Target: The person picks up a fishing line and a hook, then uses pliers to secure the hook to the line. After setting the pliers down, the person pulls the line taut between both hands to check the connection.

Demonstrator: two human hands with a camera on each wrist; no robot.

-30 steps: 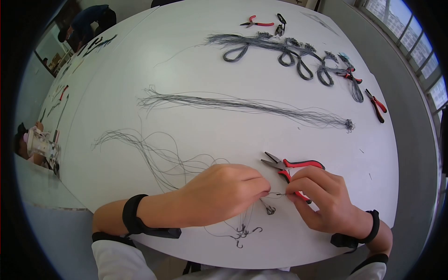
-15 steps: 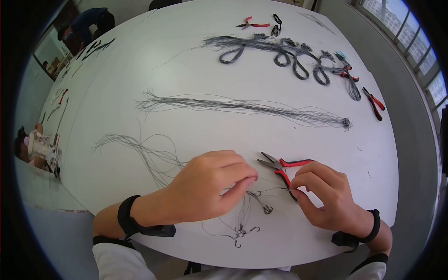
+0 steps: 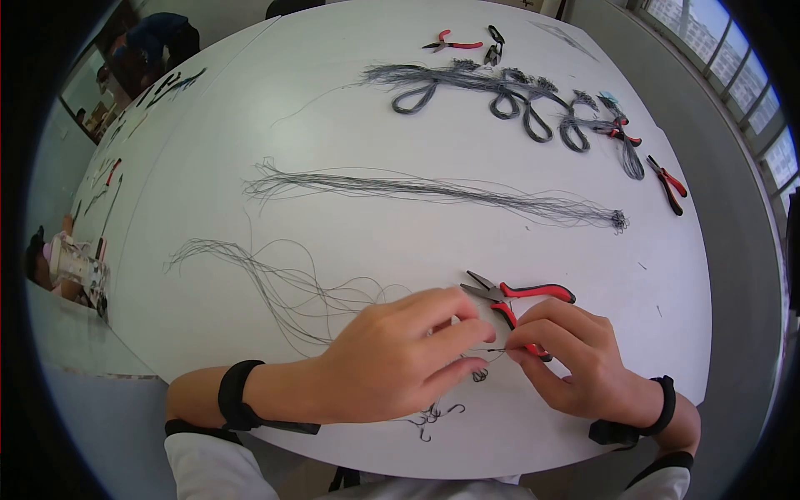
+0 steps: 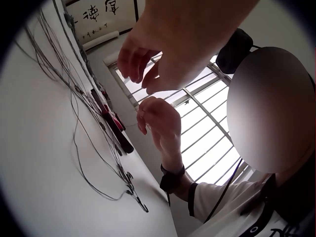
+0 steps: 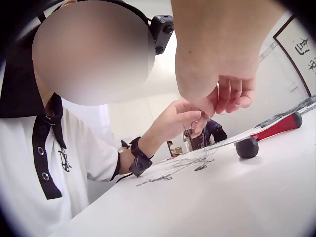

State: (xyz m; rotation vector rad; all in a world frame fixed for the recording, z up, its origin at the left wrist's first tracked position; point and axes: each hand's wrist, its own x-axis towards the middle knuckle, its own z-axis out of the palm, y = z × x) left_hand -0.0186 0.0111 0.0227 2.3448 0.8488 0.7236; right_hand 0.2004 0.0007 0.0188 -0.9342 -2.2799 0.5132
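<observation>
My right hand [image 3: 575, 354] pinches a small fishing hook [image 3: 497, 350] between thumb and fingers; its short dark shank sticks out to the left, and the bend is hidden in the fingertips. A thin line runs from the shank toward my left hand [image 3: 396, 354]. The fingers of that left hand are spread and loosely bent around the line, thumb apart from them. Below the hands lie several hooks [image 3: 432, 414] on thin lines. Behind my right hand, red-and-black pliers [image 3: 542, 291] lie with their jaws apart, one handle partly covered by the fingers.
Loose grey lines [image 3: 279, 283] spread left of the hands. Farther back lies a long bundle of hooked lines [image 3: 417, 188]. Looped bundles [image 3: 500, 83], red-handled pliers [image 3: 454, 44] and more pliers [image 3: 668, 185] lie at the back and right. People are at the far left.
My left hand drew back left with its fingertips together, then came right again and its fingers spread near the hook. My right hand keeps its pinch, moving only slightly.
</observation>
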